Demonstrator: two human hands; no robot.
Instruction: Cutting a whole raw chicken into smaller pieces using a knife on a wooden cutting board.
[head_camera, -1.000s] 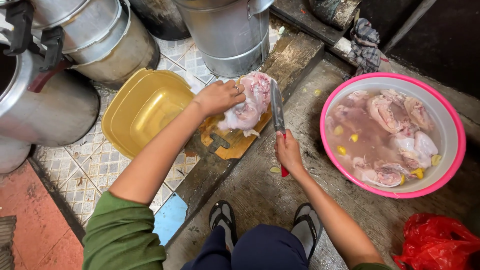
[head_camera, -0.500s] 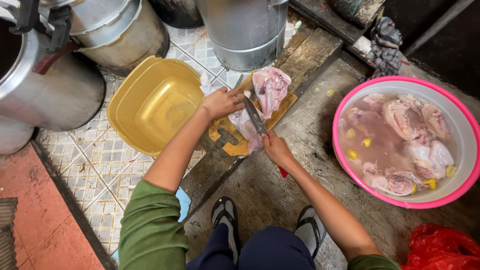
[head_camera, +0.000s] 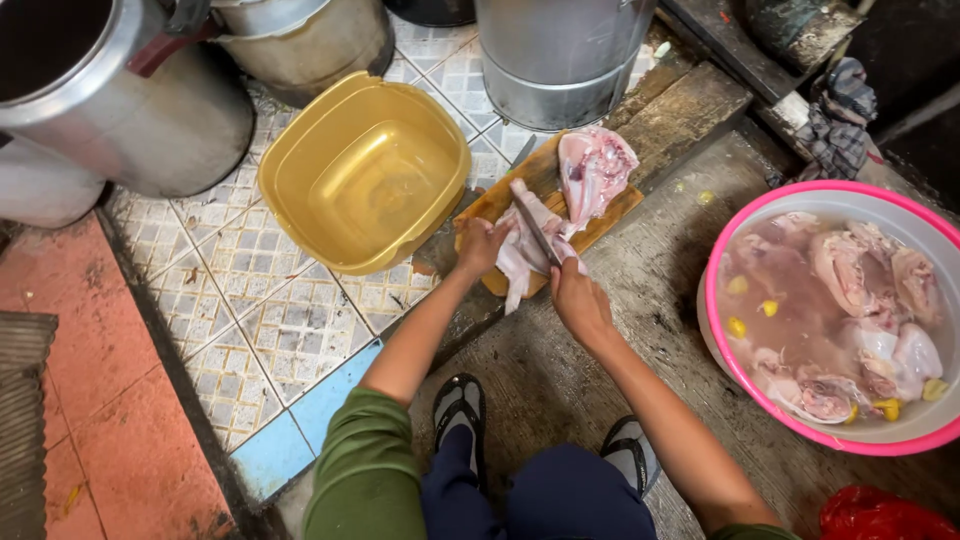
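2 bare hands are seen at the centre of the frame, over a wooden cutting board (head_camera: 606, 222). A pale chicken piece (head_camera: 522, 250) is gripped by the left hand (head_camera: 482, 245) at the board's lower left end. A knife (head_camera: 535, 232) is held closed in the right hand (head_camera: 578, 298), its blade laid across that piece. A larger chicken carcass (head_camera: 594, 170) lies on the board's upper end. A yellow basin (head_camera: 300, 140) is placed just left of the board. A pink-rimmed bowl (head_camera: 712, 300) of chicken parts in water sits at the right edge.
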